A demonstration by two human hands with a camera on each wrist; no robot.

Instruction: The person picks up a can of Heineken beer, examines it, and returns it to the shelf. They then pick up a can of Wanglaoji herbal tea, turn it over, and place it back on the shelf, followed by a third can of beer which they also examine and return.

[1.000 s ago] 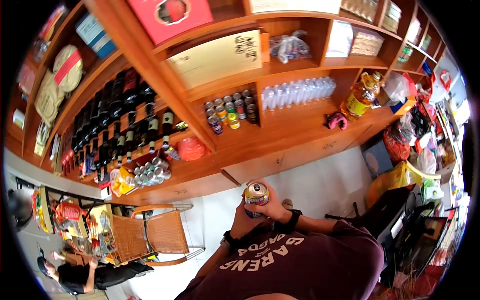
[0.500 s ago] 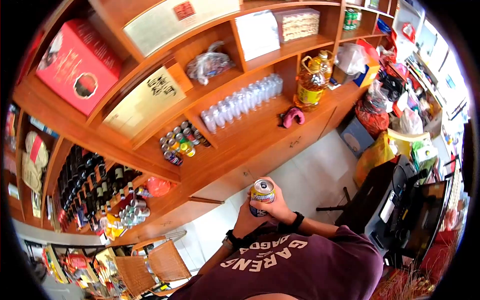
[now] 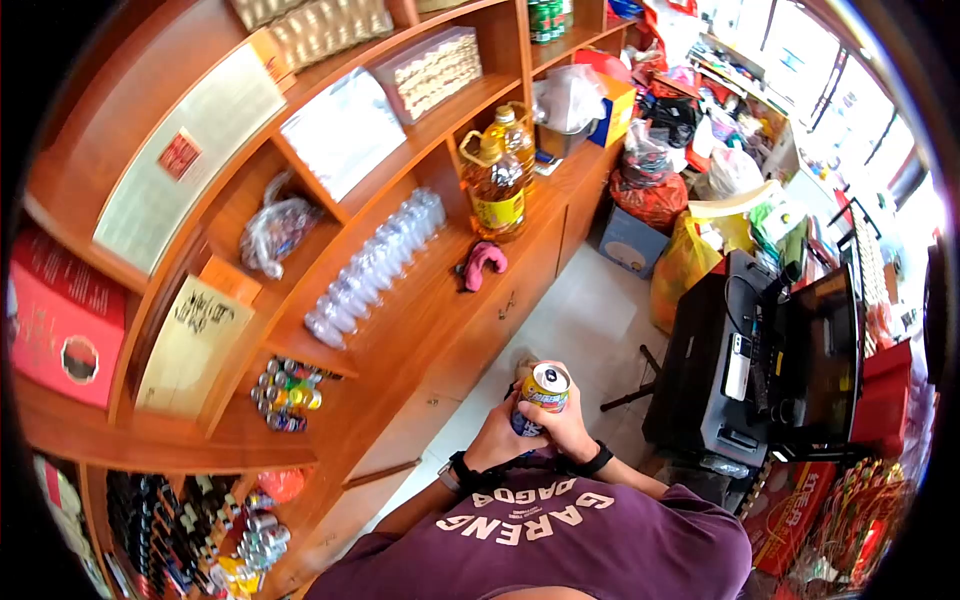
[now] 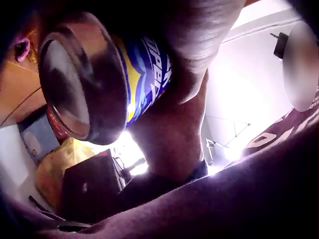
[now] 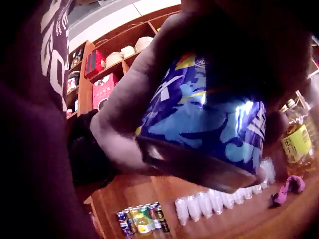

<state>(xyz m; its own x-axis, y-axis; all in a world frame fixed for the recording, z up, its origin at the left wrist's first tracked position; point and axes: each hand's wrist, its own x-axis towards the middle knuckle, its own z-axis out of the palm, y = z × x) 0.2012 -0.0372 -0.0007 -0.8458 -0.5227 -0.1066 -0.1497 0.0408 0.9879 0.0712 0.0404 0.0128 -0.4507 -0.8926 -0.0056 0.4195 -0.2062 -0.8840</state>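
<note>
Both hands hold one blue and yellow can (image 3: 545, 392) upright in front of the chest in the head view. The left hand (image 3: 500, 435) wraps its lower side, and the right hand (image 3: 572, 415) grips it from the other side, fingers curled round it. On the can's top a dark opening shows. From below, the left wrist view shows the can's metal base (image 4: 65, 89) with the right hand (image 4: 174, 129) beyond. In the right wrist view the can's blue side (image 5: 204, 119) fills the middle, with the left hand (image 5: 129, 109) curled against it.
A wooden shelf unit (image 3: 400, 400) runs along the left, bearing oil bottles (image 3: 495, 195), clear bottles (image 3: 375, 265), a pink object (image 3: 483, 266) and small cans (image 3: 285, 395). To the right stand a black machine (image 3: 700, 350), a yellow bag (image 3: 680, 275) and a blue box (image 3: 628, 242).
The head view has turned to the right, so the shelves have shifted left and more of the black machine and bags shows. Both hands still hold the can before the chest.
</note>
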